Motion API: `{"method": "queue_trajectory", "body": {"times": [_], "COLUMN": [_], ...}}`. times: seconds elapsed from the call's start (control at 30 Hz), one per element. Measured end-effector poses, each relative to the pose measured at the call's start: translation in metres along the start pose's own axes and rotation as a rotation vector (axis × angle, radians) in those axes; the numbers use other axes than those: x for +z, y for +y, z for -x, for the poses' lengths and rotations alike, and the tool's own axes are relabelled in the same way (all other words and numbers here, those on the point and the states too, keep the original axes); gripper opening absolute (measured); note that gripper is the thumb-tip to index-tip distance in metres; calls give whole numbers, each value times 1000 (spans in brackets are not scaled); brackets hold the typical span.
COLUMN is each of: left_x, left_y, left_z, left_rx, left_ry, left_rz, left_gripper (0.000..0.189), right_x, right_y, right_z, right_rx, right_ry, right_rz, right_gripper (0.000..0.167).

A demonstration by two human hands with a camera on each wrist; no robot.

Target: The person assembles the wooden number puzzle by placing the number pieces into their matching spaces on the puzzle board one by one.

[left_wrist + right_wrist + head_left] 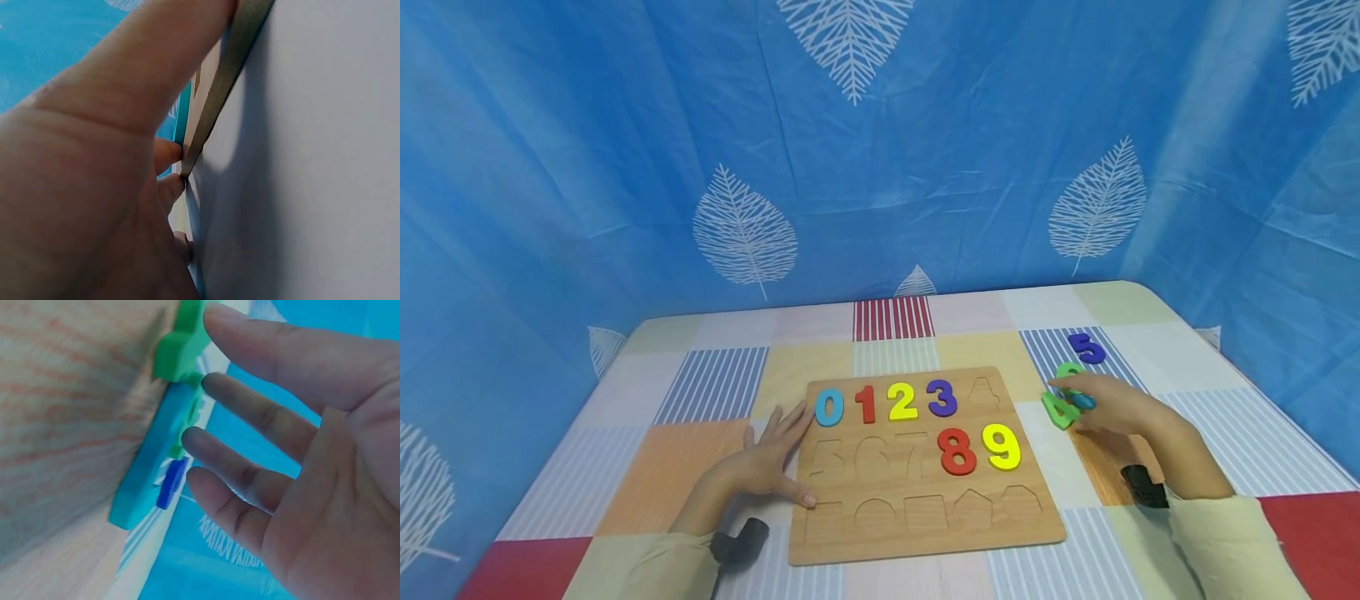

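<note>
My left hand [771, 458] lies spread at the left edge of a wooden number puzzle board [925, 533], thumb and fingertips touching it. In the left wrist view, the thumb [162, 56] reaches over the board's side. My right hand [1116, 404] hovers over loose number pieces right of the board. Its fingers are extended and slightly bent, the thumb tip beside a green 4 [1060, 411]. Below the hand lies a teal number piece [153, 462], partly covered in the head view. A green piece [1070, 369], half hidden, and a purple-blue 5 [1087, 348] lie just beyond.
In the board's slots sit a blue 0 [829, 407], red 1 [866, 405], yellow 2 [902, 402], purple 3 [942, 398], red 8 [957, 452] and yellow 9 [1002, 447]. Other recesses are bare. A patchwork cloth [700, 450] covers the table; a blue leaf-print curtain [880, 208] hangs behind.
</note>
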State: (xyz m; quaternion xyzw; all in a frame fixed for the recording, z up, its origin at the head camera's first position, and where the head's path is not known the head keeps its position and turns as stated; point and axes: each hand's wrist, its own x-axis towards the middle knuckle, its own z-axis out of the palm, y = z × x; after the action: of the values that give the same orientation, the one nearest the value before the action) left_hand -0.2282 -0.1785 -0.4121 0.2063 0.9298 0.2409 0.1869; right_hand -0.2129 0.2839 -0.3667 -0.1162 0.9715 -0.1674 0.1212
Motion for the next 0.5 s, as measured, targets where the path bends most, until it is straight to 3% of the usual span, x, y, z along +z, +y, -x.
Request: {"method": "queue_trajectory", "body": {"times": [0.23,0.5], "left_x": [0,-1], "left_y": [1,1], "left_z": [0,0], "left_rx": [-1,-7], "left_ry": [-1,-5], "left_rz": [1,1], "left_gripper": [124,123], "right_x": [6,9], "right_y": [8,4], "right_z": [-2,-4], "right_rx": [-40,-106], "right_ry": [-1,73], "right_rz": [19,89], "right_gripper": [57,49]}}
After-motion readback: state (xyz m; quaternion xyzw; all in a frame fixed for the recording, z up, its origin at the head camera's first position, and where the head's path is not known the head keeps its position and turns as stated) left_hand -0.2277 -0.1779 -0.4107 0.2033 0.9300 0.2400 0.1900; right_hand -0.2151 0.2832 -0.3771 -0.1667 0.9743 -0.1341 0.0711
